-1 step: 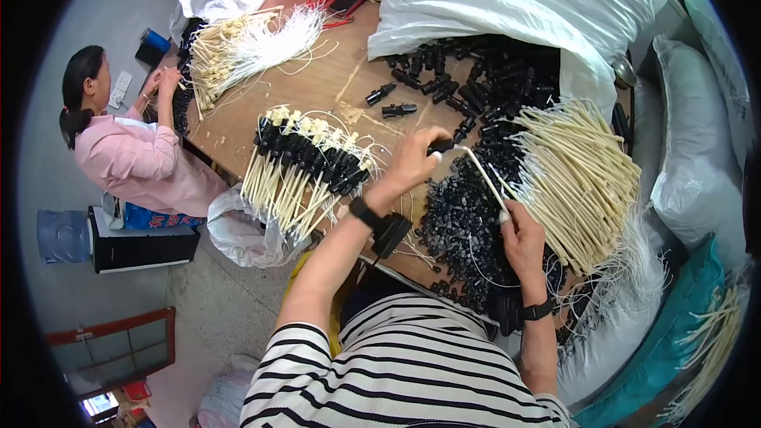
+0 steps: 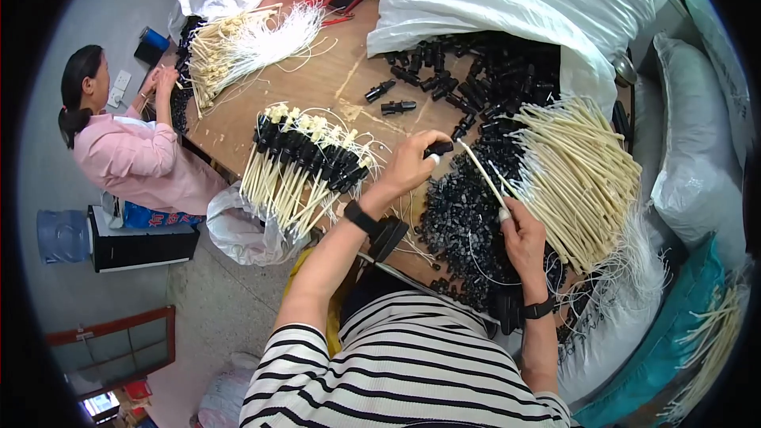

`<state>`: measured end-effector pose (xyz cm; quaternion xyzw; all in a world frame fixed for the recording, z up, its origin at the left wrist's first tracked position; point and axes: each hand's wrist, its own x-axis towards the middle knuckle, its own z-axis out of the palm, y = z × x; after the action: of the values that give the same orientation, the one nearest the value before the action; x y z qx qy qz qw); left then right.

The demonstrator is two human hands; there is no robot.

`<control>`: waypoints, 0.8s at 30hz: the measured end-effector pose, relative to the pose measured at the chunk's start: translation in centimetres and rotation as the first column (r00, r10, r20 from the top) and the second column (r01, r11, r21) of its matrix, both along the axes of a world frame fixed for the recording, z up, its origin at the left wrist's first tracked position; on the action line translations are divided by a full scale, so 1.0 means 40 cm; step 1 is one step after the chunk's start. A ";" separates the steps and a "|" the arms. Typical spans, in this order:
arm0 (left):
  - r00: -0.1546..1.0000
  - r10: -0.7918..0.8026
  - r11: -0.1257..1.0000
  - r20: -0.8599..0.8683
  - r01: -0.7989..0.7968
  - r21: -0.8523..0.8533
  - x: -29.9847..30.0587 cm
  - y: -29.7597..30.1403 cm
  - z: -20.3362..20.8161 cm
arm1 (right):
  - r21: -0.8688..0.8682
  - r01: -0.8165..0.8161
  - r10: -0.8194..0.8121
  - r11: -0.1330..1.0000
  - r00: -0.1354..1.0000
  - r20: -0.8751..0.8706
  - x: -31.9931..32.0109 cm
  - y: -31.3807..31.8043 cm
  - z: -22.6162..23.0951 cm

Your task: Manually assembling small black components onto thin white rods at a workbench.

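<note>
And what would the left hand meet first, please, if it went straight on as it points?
Probably the tip of the cream stick held by the right hand, though depth there is unclear.

Hands: two, left hand (image 2: 411,165) and right hand (image 2: 524,242)
Held pieces: one black fitting (image 2: 438,147) in the left, one cream stick (image 2: 481,169) in the right
Lone fittings (image 2: 398,108): two, beyond the left hand
Stick bundles (image 2: 583,182) on the worktop (image 2: 349,71): three; one right of the right hand, two left of the left
Black heaps (image 2: 460,226): two, one between the hands, one beyond; pieces too many to count
Wristbands (image 2: 539,309): two, one per wrist
Co-worker (image 2: 127,150): one, far left of both hands
Teal sack (image 2: 662,353): one, right of the right hand
</note>
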<state>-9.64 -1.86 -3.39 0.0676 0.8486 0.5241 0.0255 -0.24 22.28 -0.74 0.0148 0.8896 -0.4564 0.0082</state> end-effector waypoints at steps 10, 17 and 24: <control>0.846 -0.422 0.906 -0.325 0.402 -0.132 0.109 0.023 -0.011 | 0.517 -0.287 0.451 0.806 0.864 -0.223 0.037 -0.023 0.021; 0.753 -0.407 0.887 -0.518 0.191 -0.419 0.160 0.035 0.063 | 0.341 -0.097 0.150 0.935 0.980 -0.133 0.020 -0.014 0.025; 0.923 -0.231 0.911 -0.309 0.093 -0.402 0.192 -0.053 0.003 | -0.981 -0.001 0.190 0.193 0.981 0.036 0.018 0.051 0.032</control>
<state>-1.96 -3.99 -3.26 0.2245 0.9159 0.3257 -0.0688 0.47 24.31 0.54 -0.0151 0.3955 -0.9117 0.1107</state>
